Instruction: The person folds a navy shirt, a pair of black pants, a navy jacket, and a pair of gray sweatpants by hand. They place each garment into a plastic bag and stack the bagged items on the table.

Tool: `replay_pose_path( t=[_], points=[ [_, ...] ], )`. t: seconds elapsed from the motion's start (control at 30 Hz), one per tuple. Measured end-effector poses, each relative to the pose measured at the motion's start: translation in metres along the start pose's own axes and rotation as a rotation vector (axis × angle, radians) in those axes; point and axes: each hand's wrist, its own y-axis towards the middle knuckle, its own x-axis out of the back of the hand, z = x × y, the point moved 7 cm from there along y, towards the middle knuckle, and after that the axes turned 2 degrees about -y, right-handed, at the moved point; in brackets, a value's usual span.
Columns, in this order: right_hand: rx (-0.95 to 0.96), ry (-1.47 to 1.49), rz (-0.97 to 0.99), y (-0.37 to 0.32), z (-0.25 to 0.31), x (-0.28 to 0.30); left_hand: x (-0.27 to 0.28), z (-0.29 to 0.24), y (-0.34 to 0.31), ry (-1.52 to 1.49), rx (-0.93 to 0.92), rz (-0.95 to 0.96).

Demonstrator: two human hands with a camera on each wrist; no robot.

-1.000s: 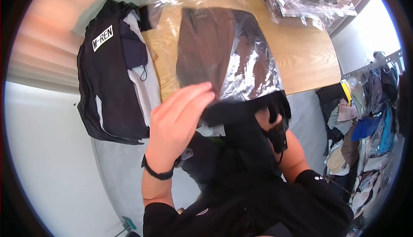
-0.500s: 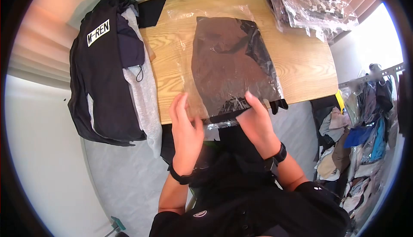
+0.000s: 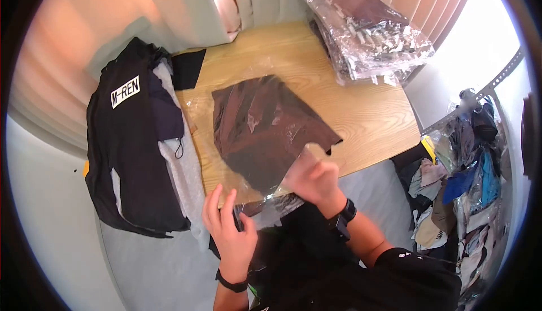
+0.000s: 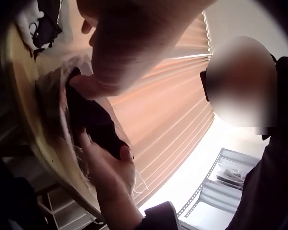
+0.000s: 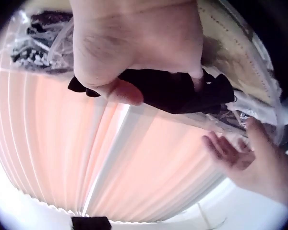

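Note:
A dark brown folded garment (image 3: 265,130) in a clear plastic bag (image 3: 228,184) lies on the wooden table, turned at an angle. At its near right edge my right hand (image 3: 316,178), blurred in the head view, grips dark cloth (image 5: 158,91); the right wrist view shows the thumb and fingers of this hand (image 5: 139,43) around it. By the bag's near left corner is my left hand (image 3: 231,232), its fingers spread and holding nothing visible. In the left wrist view the left thumb overlaps the dark cloth (image 4: 93,115); contact cannot be told.
On the left lies a black and grey jacket (image 3: 135,158) with a white label. Bagged garments are stacked (image 3: 367,34) at the table's (image 3: 384,119) back right. A black cloth piece (image 3: 189,68) sits behind the jacket. Clothes hang on a rack (image 3: 480,136) at the right.
The bagged garment has turned and shifted left relative to the table. My right hand has closed on cloth at its near edge; my left hand remains by the bag's near left side. The head view has tilted.

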Motion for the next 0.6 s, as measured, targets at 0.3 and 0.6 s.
replay_pose_path(
  t=[0.3,0.6],
  points=[
    [-0.061,-0.404,-0.504,-0.013,-0.026,0.019,-0.020,-0.039,0.021,0.006,-0.344,-0.127],
    [-0.173,-0.212,-0.499,0.029,-0.014,0.008,-0.021,-0.058,0.011,-0.049,-0.489,-0.076]
  ],
)
